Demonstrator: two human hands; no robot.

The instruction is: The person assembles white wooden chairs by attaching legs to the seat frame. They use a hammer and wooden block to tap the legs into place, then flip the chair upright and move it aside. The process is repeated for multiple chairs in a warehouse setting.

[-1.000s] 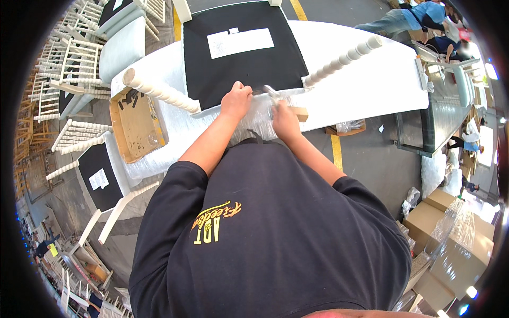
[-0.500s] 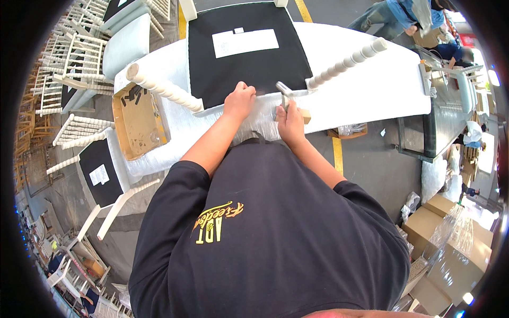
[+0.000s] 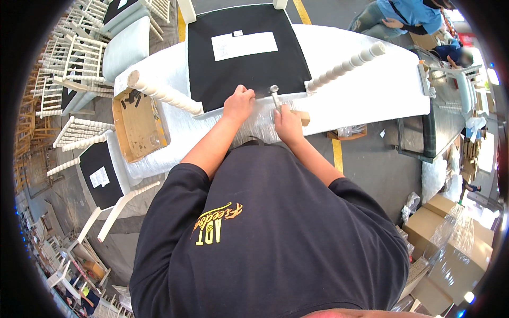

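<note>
Right hand grips hammer beside upturned chair; left hand bunched at seat edge

Clock positions from frame centre. Chair (image 3: 249, 77) is at 12, upside down on a table wrapped in white (image 3: 371, 87), black seat underside up with a white label (image 3: 245, 46). From the seat, turned legs stick out toward 8 (image 3: 164, 94) and 3 (image 3: 347, 66). Left hand (image 3: 238, 105), between 11 and 12, is closed, fingertips at the seat's near edge; cannot tell if it pinches anything. Right hand (image 3: 287, 123), between 1 and 2, is wrapped round the hammer (image 3: 274, 94), metal head pointing to 11, near the seat edge. Tan block (image 3: 303, 117) just beside the right hand, toward 2; contact unclear. Open cardboard box (image 3: 139, 143) at 10, small dark pieces inside. Another chair (image 3: 101, 177) at 9, on the floor. Cartons (image 3: 453, 259) at 4. Person in blue top (image 3: 411, 16) between 1 and 2, far side of table.
</note>
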